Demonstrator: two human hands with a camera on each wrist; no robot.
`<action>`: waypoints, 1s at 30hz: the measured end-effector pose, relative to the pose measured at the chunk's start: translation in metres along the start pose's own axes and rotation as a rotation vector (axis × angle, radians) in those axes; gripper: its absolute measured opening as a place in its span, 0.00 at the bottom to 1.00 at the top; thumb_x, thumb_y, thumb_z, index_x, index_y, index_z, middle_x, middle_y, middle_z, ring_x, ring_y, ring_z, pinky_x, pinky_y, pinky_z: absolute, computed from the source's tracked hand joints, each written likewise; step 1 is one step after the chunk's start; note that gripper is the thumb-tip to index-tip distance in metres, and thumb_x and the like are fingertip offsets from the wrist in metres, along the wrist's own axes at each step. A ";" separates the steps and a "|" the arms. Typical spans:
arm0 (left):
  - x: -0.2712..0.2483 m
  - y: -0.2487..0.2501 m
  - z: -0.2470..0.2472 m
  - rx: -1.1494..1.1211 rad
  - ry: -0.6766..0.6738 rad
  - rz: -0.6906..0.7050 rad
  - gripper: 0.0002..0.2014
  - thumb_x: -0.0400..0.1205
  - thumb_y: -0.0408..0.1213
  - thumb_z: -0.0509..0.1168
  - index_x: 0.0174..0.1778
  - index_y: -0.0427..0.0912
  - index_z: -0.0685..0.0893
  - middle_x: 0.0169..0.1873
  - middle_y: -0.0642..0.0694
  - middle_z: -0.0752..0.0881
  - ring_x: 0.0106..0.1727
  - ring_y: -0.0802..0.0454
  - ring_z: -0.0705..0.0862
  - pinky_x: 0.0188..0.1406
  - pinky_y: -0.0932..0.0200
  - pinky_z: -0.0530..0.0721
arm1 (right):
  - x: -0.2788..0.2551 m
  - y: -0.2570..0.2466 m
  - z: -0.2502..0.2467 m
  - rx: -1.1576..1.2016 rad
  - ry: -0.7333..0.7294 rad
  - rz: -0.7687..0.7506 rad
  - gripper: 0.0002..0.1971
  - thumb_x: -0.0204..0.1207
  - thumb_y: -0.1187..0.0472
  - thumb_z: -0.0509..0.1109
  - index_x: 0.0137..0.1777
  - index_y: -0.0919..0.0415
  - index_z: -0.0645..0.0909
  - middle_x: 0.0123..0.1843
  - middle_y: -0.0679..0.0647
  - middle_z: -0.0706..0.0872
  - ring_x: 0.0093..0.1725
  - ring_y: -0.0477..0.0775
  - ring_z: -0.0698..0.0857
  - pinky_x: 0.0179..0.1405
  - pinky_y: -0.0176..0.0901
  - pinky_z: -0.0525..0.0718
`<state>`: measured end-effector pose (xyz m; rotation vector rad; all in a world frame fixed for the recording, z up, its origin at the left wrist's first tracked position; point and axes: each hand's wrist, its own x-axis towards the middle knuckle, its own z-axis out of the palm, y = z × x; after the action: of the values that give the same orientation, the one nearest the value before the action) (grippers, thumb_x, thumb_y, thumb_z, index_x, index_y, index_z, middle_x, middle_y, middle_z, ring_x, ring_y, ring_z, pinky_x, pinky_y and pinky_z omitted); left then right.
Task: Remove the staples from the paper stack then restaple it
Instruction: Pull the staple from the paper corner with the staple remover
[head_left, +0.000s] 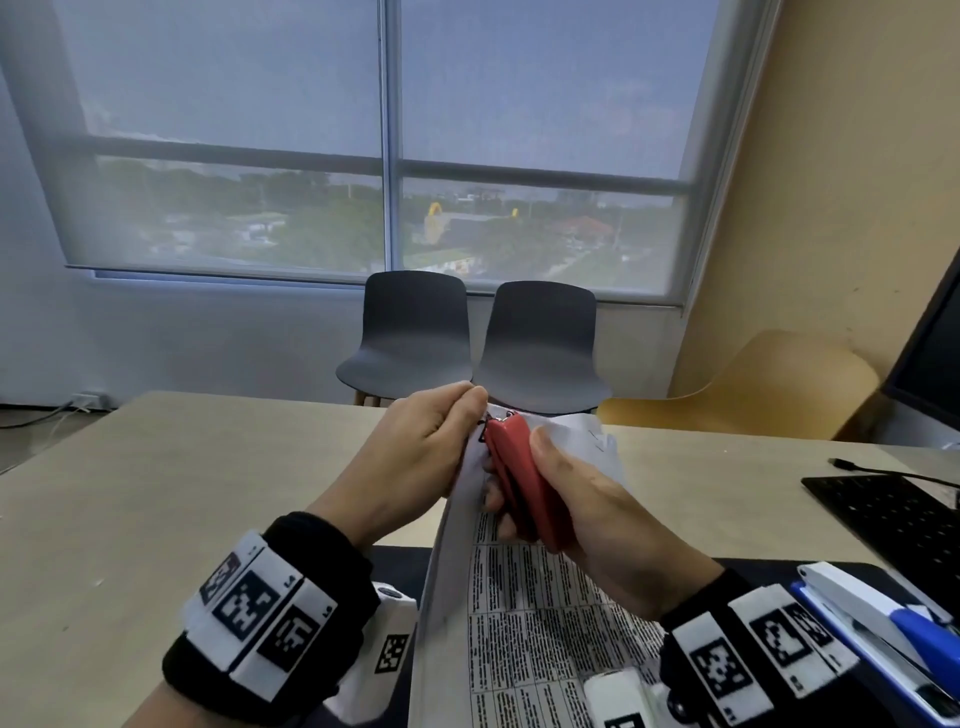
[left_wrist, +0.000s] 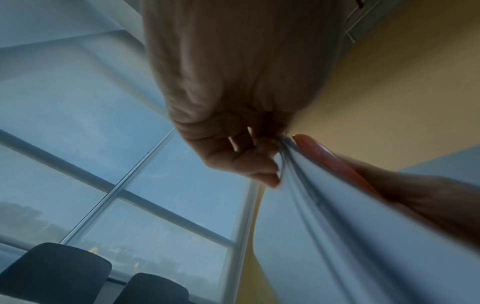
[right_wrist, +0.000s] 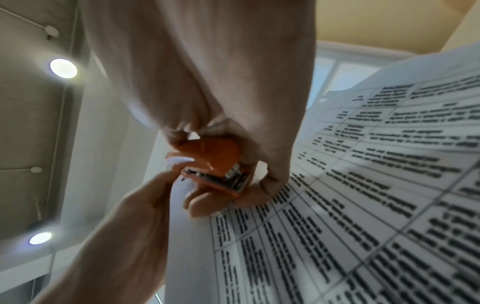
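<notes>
I hold a printed paper stack (head_left: 540, 613) raised above the desk, text side toward me. My left hand (head_left: 415, 447) pinches its top corner between thumb and fingers; the same pinch shows in the left wrist view, left hand (left_wrist: 257, 156) on the paper stack (left_wrist: 337, 226). My right hand (head_left: 576, 499) grips a small red stapler (head_left: 519, 483) whose metal tip sits at that pinched corner. In the right wrist view the red stapler (right_wrist: 215, 164) lies in my right hand (right_wrist: 233, 174) over the paper stack (right_wrist: 363, 185). The staple itself is hidden.
A white and blue stapler (head_left: 883, 623) lies at the right on a dark mat (head_left: 395, 566). A black keyboard (head_left: 893, 514) and a monitor (head_left: 930, 353) stand at the far right. Two dark chairs (head_left: 415, 338) sit behind the wooden desk (head_left: 156, 493).
</notes>
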<state>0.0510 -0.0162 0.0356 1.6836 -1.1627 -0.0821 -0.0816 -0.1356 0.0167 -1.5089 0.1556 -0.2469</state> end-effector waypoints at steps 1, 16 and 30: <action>0.000 -0.001 0.003 0.011 0.022 0.009 0.22 0.91 0.45 0.54 0.35 0.35 0.75 0.26 0.45 0.78 0.30 0.47 0.76 0.35 0.36 0.80 | 0.000 -0.003 0.000 0.029 -0.003 0.025 0.27 0.86 0.41 0.52 0.59 0.64 0.83 0.46 0.59 0.87 0.41 0.53 0.85 0.40 0.39 0.83; -0.003 0.009 0.025 0.218 0.318 0.072 0.23 0.91 0.36 0.53 0.27 0.45 0.65 0.22 0.51 0.71 0.26 0.55 0.70 0.28 0.59 0.65 | 0.015 -0.050 0.042 -0.124 0.330 0.165 0.26 0.88 0.47 0.48 0.37 0.62 0.76 0.22 0.55 0.75 0.21 0.52 0.72 0.22 0.39 0.72; -0.012 0.019 0.037 -0.022 0.344 0.059 0.22 0.91 0.32 0.53 0.28 0.43 0.67 0.19 0.53 0.72 0.20 0.65 0.76 0.23 0.74 0.71 | 0.026 -0.025 0.050 0.034 0.470 0.154 0.26 0.80 0.38 0.55 0.26 0.53 0.68 0.20 0.51 0.68 0.17 0.50 0.65 0.19 0.38 0.64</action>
<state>0.0127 -0.0332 0.0279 1.5683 -0.9464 0.2231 -0.0456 -0.0954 0.0458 -1.3762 0.6359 -0.4756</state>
